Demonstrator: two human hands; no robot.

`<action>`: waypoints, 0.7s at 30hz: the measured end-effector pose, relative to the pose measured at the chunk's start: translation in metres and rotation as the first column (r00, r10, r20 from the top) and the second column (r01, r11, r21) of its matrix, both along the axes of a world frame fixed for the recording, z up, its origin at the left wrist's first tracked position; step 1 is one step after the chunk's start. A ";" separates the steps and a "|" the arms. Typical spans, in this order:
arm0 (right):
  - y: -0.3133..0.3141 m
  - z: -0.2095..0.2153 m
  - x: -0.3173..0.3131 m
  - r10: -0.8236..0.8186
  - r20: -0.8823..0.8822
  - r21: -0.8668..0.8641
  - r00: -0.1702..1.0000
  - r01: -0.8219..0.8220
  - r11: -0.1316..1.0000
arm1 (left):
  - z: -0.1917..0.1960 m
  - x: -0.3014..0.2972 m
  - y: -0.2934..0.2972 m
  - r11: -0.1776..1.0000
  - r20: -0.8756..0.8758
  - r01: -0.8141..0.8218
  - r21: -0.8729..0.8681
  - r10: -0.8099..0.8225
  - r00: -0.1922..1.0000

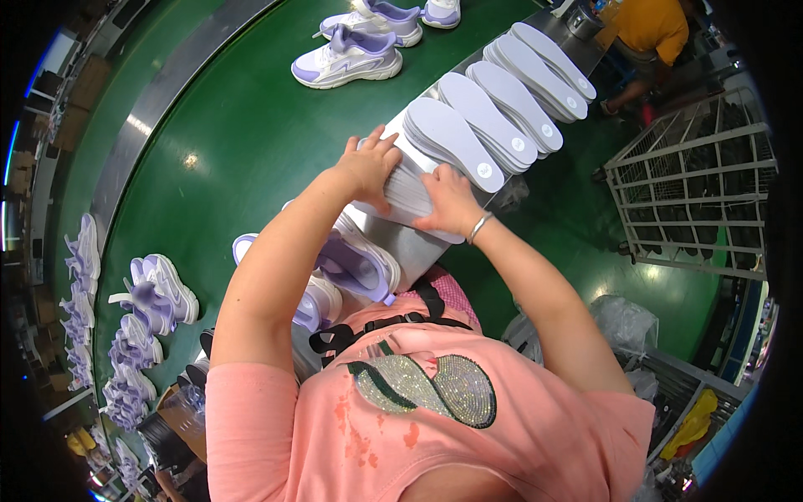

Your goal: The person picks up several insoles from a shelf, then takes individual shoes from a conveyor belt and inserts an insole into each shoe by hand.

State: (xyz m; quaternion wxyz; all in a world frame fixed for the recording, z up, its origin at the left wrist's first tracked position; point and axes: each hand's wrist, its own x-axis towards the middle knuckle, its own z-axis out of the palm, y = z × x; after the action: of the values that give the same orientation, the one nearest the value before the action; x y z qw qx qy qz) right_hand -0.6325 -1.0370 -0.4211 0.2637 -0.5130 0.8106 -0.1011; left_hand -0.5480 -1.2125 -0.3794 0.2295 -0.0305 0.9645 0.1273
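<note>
A stack of pale insoles (407, 191) lies on a narrow metal ledge, its layered edges facing up toward me. My left hand (368, 171) grips its left end, fingers spread over the far side and thumb on the near side. At the other side my right hand (452, 203) clasps the stack, thumb toward the left hand. Just beyond sits a neat row of more stacked insoles (452, 144), each top one with a round mark at its heel. Close below my left forearm stand white and lilac sneakers (355, 259), partly hidden by the arm.
More white and lilac sneakers (347, 63) stand on the green work surface (226, 159) at the far side. Others line up at left (150, 293). A wire cage trolley (686, 184) is at right. A person in a yellow top (652, 32) is at the far right.
</note>
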 end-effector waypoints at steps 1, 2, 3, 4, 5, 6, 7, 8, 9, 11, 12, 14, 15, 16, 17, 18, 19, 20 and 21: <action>0.003 -0.001 0.005 -0.020 0.017 -0.049 1.000 0.020 0.999 | -0.002 0.003 -0.002 0.999 -0.043 0.037 0.011 -0.036 0.998; 0.004 0.009 0.012 -0.017 -0.037 -0.104 0.999 0.013 0.994 | -0.004 0.006 -0.002 0.997 -0.085 0.072 0.022 -0.070 0.994; 0.007 0.010 0.016 -0.033 -0.062 -0.109 0.997 0.026 0.994 | 0.002 0.003 -0.001 0.997 -0.090 0.071 0.025 -0.069 0.994; 0.009 0.011 0.017 -0.054 -0.128 -0.170 0.990 0.032 0.985 | 0.010 0.000 0.001 0.997 -0.095 0.070 0.028 -0.067 0.993; 0.013 0.012 0.019 -0.080 -0.181 -0.226 0.980 0.037 0.973 | 0.014 0.003 0.004 0.997 -0.090 0.070 0.035 -0.066 0.994; 0.016 0.012 0.018 -0.085 -0.150 -0.219 0.985 0.051 0.974 | 0.007 0.010 0.005 0.999 -0.155 0.049 0.015 -0.046 0.987; 0.020 0.012 0.015 -0.091 -0.118 -0.211 0.989 0.065 0.975 | -0.003 0.015 0.003 0.998 -0.141 0.021 0.058 -0.013 0.990; 0.026 0.012 0.011 -0.094 -0.091 -0.202 0.991 0.074 0.977 | -0.010 0.021 0.000 0.995 -0.130 -0.011 0.100 0.024 0.991; 0.034 0.011 0.010 -0.105 -0.117 -0.221 0.988 0.077 0.972 | -0.016 0.026 -0.002 0.989 -0.117 -0.043 0.142 0.060 0.991; 0.053 0.007 0.007 -0.129 -0.174 -0.258 0.976 0.081 0.963 | -0.022 0.030 -0.005 0.985 -0.196 -0.037 0.169 0.070 0.978; 0.061 -0.002 0.006 -0.189 -0.087 -0.332 0.978 0.151 0.931 | -0.023 0.031 -0.007 0.984 -0.232 -0.009 0.178 0.051 0.971; 0.062 -0.014 0.010 -0.211 -0.013 -0.491 0.977 0.178 0.853 | -0.024 0.030 -0.007 0.980 -0.306 0.028 0.198 0.034 0.951; 0.061 -0.017 0.012 -0.218 0.023 -0.565 0.976 0.192 0.802 | -0.023 0.030 -0.005 0.977 -0.343 0.039 0.211 0.037 0.938; 0.058 -0.019 0.015 -0.226 0.034 -0.609 0.974 0.200 0.768 | -0.023 0.029 -0.003 0.974 -0.380 0.049 0.223 0.040 0.924; 0.055 -0.019 0.016 -0.229 0.027 -0.586 0.973 0.201 0.785 | -0.023 0.030 -0.004 0.970 -0.363 0.036 0.239 0.055 0.930; 0.053 -0.019 0.017 -0.233 0.020 -0.562 0.972 0.203 0.801 | -0.023 0.031 -0.004 0.967 -0.346 0.021 0.255 0.071 0.935; 0.052 -0.019 0.016 -0.236 0.013 -0.539 0.972 0.205 0.817 | -0.023 0.030 -0.005 0.963 -0.329 0.007 0.270 0.086 0.941; 0.053 -0.020 0.013 -0.249 0.064 -0.487 0.966 0.248 0.837 | -0.021 0.028 -0.006 0.960 -0.281 0.003 0.280 0.080 0.956; 0.055 -0.019 0.012 -0.237 0.049 -0.483 0.970 0.231 0.844 | -0.018 0.026 -0.007 0.965 -0.287 0.027 0.261 0.051 0.957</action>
State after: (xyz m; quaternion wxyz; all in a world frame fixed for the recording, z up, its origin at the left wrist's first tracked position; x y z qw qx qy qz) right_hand -0.6204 -0.9821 -0.4404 0.1070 -0.4608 0.8172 -0.3293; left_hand -0.5218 -1.2190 -0.3976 0.0861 0.0131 0.9621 0.2584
